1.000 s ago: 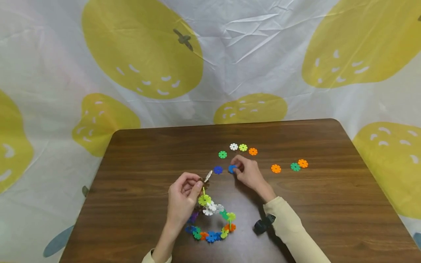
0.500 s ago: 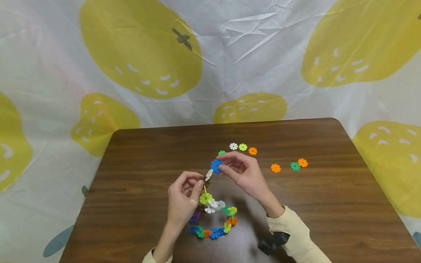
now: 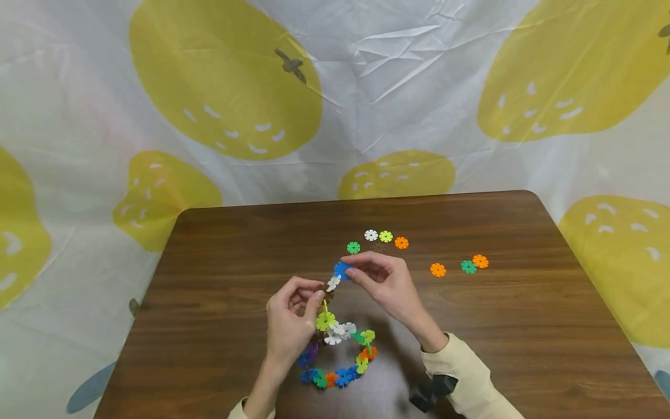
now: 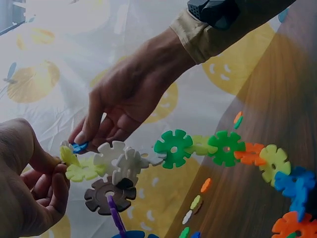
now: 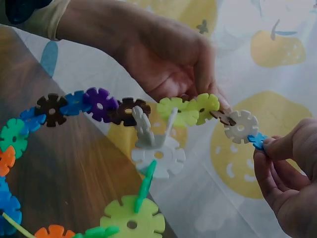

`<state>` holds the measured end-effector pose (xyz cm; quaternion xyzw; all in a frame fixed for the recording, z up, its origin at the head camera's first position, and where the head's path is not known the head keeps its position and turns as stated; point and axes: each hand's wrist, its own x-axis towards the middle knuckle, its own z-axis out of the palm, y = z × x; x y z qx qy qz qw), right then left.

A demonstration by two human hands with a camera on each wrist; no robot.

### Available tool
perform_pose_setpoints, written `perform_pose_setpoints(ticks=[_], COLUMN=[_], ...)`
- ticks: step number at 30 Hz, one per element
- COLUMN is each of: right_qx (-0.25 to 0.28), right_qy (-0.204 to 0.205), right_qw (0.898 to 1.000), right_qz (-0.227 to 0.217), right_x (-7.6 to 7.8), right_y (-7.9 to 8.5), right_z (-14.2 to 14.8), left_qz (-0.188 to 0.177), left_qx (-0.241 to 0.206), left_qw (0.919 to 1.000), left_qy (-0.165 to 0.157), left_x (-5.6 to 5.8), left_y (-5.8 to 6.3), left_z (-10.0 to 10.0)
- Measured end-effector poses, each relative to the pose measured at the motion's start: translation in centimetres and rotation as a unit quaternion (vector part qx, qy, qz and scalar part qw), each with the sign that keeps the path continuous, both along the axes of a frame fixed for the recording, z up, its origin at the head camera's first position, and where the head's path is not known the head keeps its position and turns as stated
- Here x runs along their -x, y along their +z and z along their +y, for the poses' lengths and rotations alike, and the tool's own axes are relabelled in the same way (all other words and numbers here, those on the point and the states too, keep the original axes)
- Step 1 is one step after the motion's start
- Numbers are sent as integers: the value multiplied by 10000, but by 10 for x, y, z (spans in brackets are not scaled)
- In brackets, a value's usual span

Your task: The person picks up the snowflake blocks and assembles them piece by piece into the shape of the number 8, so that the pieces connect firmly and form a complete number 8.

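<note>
My left hand (image 3: pixel 294 314) pinches a brown snowflake disc (image 5: pixel 225 118) near the free end of a chain of interlocking plastic discs. Beyond it, a white disc (image 5: pixel 241 127) stands at the chain's tip. Between thumb and fingers, my right hand (image 3: pixel 384 288) holds a blue snowflake disc (image 3: pixel 342 270), its edge meeting the white disc's rim in the right wrist view. Below the left hand, the chain runs through yellow-green discs (image 3: pixel 325 320) into a loop of several coloured discs, with an orange disc (image 3: pixel 331 379) and a purple disc (image 5: pixel 100 105) among them.
Loose discs lie flat on the brown wooden table (image 3: pixel 235 250): green (image 3: pixel 353 248), white (image 3: pixel 371 235), yellow-green (image 3: pixel 385 236) and orange (image 3: pixel 401 242) at the back, with another orange disc (image 3: pixel 438 270) farther right. A fruit-print cloth (image 3: pixel 345 105) hangs behind the table.
My right hand has picked the blue disc up from the table and brought it left to the white disc at the chain's end. The left hand has kept its hold, barely moving.
</note>
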<state>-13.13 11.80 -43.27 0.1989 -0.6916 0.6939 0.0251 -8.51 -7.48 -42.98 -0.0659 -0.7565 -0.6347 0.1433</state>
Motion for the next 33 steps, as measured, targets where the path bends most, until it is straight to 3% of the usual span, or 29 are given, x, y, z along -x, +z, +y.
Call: perform_pose_setpoints(ticks=[7,14,21,24,30,33], right_qx=[79,-74,89,174,228,-96], right_qy=[22,38,187,268,368,232], right_qw=[9998,9998,9996,9990,9984,9996], right_qz=[-197,176,-172,-328,-363,-162], right_x=[-1,-4,0,2,4,10], right_y=[-3,-4,-3,-4,-8,-14], right_z=[-1,-6,-13,-20,-27,-23], left_qz=[69,80,279,227,134,-15], left_qx=[-26,118,825,935,727,571], left_qw=[9999,9999,9953,9938,9956,9974], left_qy=[95,-78,-432,-565,-576,-441], left_x=[-2,-2,15,22,27,26], left_y=[-3,-7,-4,-1,2,3], left_z=[4,-2,-16,-19,-22,-22])
